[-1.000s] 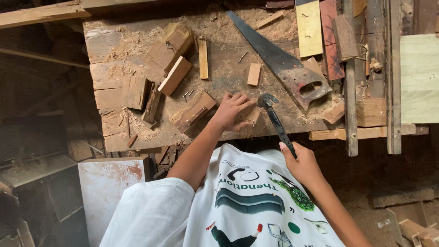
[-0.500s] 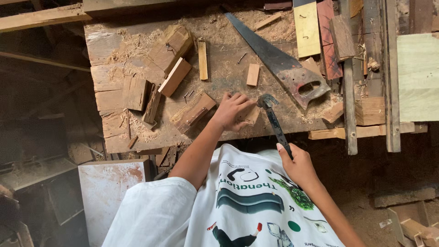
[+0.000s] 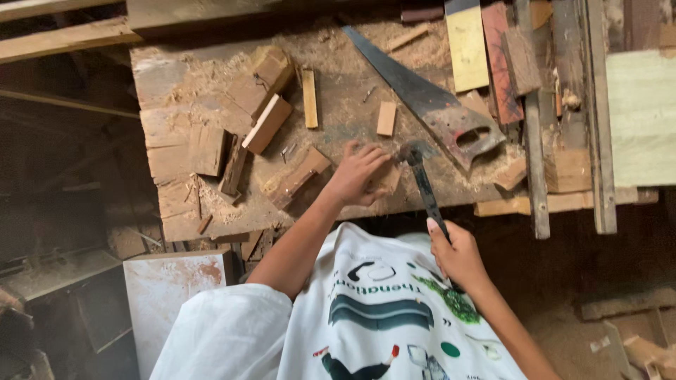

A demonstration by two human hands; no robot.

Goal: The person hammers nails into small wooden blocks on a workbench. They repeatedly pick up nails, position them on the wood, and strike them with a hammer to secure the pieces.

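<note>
Nearest the camera, the right hand is closed in a fist around the lower end of the dark, slim-handled claw hammer, whose metal head rests at the near edge of the sawdust-strewn wooden workbench. The hammer looks stiff and top-heavy; a grip low on the handle, as here, probably gives the most swing. Just left of the head, the left hand lies with fingers curled and pinched down over a small pale wood block, which seems light, rigid and liable to skid on the dust. Whether a nail sits under the fingertips cannot be told. Beyond lie the grey handsaw with its rusty grip, a small tan offcut and a narrow yellowish wood strip. The bench's far edge is cut off.
</note>
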